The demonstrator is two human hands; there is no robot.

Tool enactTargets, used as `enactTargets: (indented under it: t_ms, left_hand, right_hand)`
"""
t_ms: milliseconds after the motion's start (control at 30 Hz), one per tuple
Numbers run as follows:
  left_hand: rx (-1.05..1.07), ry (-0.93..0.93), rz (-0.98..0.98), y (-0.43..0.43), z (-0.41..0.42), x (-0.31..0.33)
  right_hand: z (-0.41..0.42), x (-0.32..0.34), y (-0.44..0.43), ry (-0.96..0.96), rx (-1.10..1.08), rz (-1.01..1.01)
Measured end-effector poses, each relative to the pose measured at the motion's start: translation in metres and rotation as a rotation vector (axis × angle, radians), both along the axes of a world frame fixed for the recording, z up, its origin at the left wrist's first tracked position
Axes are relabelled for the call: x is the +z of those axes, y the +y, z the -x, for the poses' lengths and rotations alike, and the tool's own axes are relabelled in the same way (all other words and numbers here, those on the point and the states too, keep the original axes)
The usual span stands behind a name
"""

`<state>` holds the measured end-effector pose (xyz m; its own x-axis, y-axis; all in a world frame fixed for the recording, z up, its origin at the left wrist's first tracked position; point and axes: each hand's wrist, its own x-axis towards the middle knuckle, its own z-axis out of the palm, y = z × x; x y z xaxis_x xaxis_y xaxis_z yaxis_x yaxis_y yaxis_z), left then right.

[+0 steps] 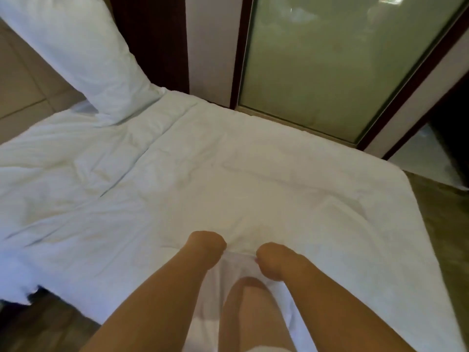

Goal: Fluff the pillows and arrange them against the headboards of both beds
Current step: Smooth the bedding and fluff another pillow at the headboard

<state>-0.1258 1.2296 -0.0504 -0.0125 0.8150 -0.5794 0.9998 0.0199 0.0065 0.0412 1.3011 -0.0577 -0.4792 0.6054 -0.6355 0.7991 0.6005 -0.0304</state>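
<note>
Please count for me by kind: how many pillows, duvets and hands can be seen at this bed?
pillow: 1
duvet: 1
hands: 2, left hand and right hand, both gripping the duvet
Total: 4

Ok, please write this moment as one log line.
left hand: grips sheet | right hand: grips sheet | pillow: leaning, far left

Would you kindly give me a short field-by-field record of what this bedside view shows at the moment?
Left hand: grips the white duvet at its near edge
Right hand: grips the same edge, beside the left
Duvet state: spread out, wrinkled
Pillow: white, propped up at the far left, lower end on the duvet
Backdrop: frosted glass panel in a dark frame
</note>
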Motion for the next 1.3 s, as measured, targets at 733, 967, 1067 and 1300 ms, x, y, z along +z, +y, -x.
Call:
enactTargets:
  t_ms: [733,967,1067,1300]
  left_hand:
    - [0.819,-0.174,-0.054,-0.087,0.089,-0.030]
    - [1.089,-0.168,-0.077,-0.041,0.132,-0.049]
    - [1.173,-0.158,-0.080,-0.022,0.145,-0.072]
    - [1.109,-0.125,0.106,-0.007,0.140,-0.144]
  right_hand:
    - [0.148,0.016,0.001,0.305,0.477,-0.140]
    - [0.229,-0.018,0.064,0.372,0.615,-0.044]
    - [0.260,-0.044,0.078,0.340,0.703,-0.034]
    - [0.273,-0.130,0.099,0.175,0.887,0.014]
